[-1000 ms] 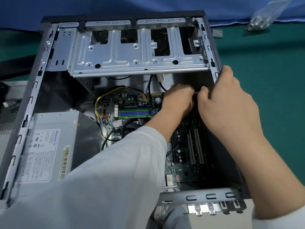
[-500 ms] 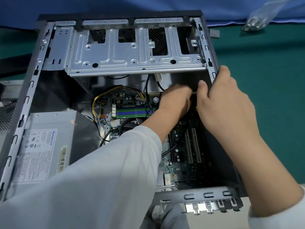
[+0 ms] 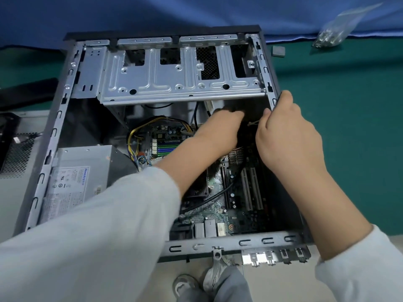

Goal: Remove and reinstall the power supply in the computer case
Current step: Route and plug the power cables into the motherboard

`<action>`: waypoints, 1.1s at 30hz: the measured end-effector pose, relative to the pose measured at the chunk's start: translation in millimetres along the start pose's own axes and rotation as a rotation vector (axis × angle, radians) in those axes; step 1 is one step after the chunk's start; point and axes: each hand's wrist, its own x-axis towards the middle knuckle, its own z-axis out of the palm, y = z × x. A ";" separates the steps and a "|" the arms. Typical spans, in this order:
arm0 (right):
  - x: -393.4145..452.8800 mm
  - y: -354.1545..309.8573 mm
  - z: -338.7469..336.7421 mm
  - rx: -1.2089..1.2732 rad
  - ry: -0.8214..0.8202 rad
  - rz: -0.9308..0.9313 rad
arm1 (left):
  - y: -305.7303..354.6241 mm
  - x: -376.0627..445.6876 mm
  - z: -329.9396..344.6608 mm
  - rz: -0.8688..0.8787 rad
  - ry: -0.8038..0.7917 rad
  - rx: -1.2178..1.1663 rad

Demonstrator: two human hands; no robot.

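Label text on the power supply was mostly too blurry to read, just a blue brand word. It sat inside the open computer case at 8 o'clock. Left hand reached in above the motherboard, fingers hidden, so grip couldn't be told. Right hand gripped the case's 3 o'clock wall. Clear bag lay at 1 o'clock on green table, blue cloth behind.
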 end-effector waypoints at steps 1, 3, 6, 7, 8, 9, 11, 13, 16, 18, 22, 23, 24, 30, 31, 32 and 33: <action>-0.1 0.4 -0.1 -0.009 0.000 -0.004 | -3.7 -11.9 -7.3 -0.009 -0.008 0.010; -0.4 0.8 0.7 -0.011 0.005 -0.004 | -13.4 -41.2 -18.0 -0.041 -0.053 0.018; -1.3 -0.8 1.6 -0.025 0.019 -0.017 | -28.1 -88.8 -26.3 -0.110 -0.142 0.001; -3.1 -1.3 1.8 -0.043 0.026 -0.033 | -32.4 -101.6 -28.0 -0.115 -0.155 0.020; -5.5 -1.5 1.9 -0.069 0.037 -0.062 | -36.3 -111.3 -29.3 -0.106 -0.146 0.047; -8.1 -1.5 1.9 -0.098 0.056 -0.107 | -39.6 -117.8 -30.2 -0.097 -0.123 0.076; -13.1 -0.7 0.7 -0.151 0.097 -0.239 | -43.5 -123.6 -32.5 -0.116 -0.063 0.121; -17.1 -1.6 -1.0 -0.170 0.145 -0.420 | -43.9 -127.1 -37.6 -0.155 0.025 0.152; -21.5 -11.8 3.6 -0.164 -0.040 -0.689 | -44.2 -134.6 -53.6 -0.151 0.223 0.177; -23.0 -19.7 10.7 -0.136 -0.344 -0.763 | -48.7 -138.6 -68.9 -0.127 0.336 0.185; -21.1 -16.2 20.3 -0.049 -0.550 -0.638 | -68.5 -143.5 -96.1 -0.114 0.350 0.108; -21.6 -14.4 22.2 -0.039 -0.559 -0.608 | -74.6 -145.1 -99.3 -0.126 0.356 0.091; -21.8 -12.6 24.7 -0.057 -0.553 -0.589 | -80.3 -146.5 -100.7 -0.138 0.373 0.078; -22.5 -5.9 34.8 -0.172 -0.414 -0.498 | -101.6 -145.1 -89.3 -0.247 0.567 0.000; -23.1 -5.4 34.5 -0.212 -0.353 -0.512 | -103.8 -144.2 -87.6 -0.265 0.584 -0.009; -23.7 -5.1 33.4 -0.254 -0.306 -0.530 | -106.1 -143.4 -86.5 -0.276 0.599 -0.012; -24.0 -5.1 32.9 -0.285 -0.288 -0.544 | -108.4 -142.8 -86.2 -0.279 0.612 -0.013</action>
